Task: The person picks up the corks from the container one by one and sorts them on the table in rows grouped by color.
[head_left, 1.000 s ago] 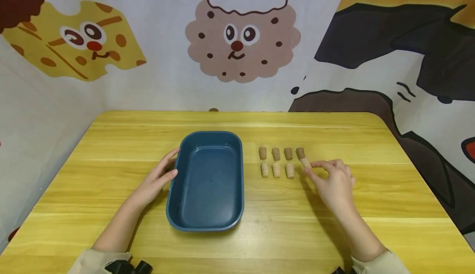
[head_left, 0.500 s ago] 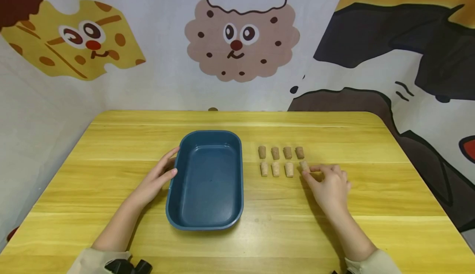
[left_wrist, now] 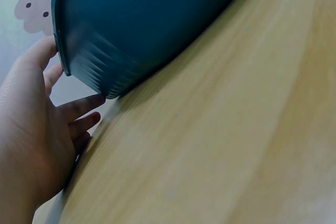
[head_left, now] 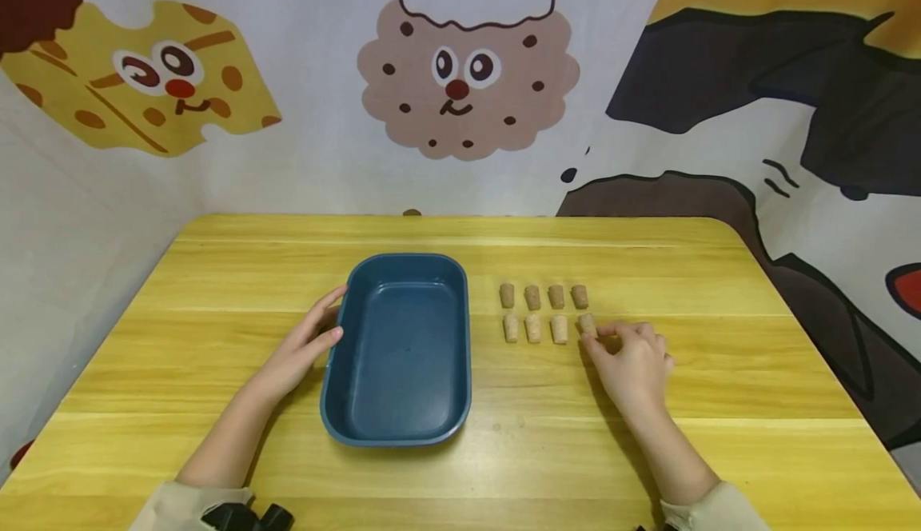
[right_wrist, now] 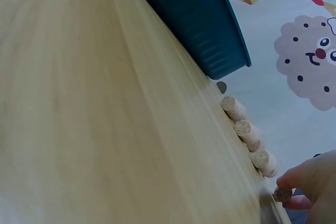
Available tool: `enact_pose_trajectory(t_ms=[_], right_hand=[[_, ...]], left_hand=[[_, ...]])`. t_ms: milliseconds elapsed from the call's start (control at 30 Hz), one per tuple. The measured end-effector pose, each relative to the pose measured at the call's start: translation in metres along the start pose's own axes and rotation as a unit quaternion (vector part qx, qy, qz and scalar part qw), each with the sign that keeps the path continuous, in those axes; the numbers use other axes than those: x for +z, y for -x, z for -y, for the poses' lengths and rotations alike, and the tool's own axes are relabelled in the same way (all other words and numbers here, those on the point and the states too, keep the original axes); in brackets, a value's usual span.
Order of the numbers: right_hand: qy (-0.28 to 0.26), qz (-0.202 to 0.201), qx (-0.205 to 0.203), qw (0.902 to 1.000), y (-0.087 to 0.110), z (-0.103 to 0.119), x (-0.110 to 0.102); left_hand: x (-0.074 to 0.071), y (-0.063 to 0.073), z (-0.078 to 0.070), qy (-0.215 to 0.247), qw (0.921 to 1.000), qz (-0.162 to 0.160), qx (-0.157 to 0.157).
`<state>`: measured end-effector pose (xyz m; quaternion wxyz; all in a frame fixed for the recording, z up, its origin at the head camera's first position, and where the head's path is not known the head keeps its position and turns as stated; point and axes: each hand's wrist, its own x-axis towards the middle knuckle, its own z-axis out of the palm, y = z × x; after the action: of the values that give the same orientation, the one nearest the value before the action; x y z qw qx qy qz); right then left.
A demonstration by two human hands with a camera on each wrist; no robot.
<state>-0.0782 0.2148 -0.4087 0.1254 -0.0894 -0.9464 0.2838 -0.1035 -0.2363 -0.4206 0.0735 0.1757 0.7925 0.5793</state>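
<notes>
My right hand [head_left: 631, 367] pinches a light cork stopper [head_left: 587, 325] between thumb and forefinger, at the right end of the front row of corks. In the right wrist view that cork [right_wrist: 283, 194] shows its end face, low over the table. Three more light corks [head_left: 532, 329] lie to its left, evenly spaced. Behind them runs a row of darker corks [head_left: 556, 297]. My left hand [head_left: 295, 353] rests its fairly straight fingers against the left side of a blue plastic tray [head_left: 468, 355]; the left wrist view has its thumb at the rim and fingertips by the lower wall [left_wrist: 107, 77].
The yellow wood-grain table [head_left: 547, 451] carries the tray left of the corks. A cloth backdrop [head_left: 302, 179] with cartoon prints hangs close behind the table's far edge. Wrist cameras [head_left: 248, 517] sit at the sleeves.
The right hand has drawn its cork down and slightly left, from against the last dark cork into line with the front row. The left hand and tray stay put.
</notes>
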Motion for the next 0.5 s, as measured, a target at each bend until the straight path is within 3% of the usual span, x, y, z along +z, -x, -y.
enact_pose_trajectory(t_ms=[500], right_hand=[[0.013,0.005,0.003,0.9999,-0.0004,-0.0025,0.0059]], left_hand=[[-0.0004,0.0001,0.0006,0.000,1.0000,0.002,0.001]])
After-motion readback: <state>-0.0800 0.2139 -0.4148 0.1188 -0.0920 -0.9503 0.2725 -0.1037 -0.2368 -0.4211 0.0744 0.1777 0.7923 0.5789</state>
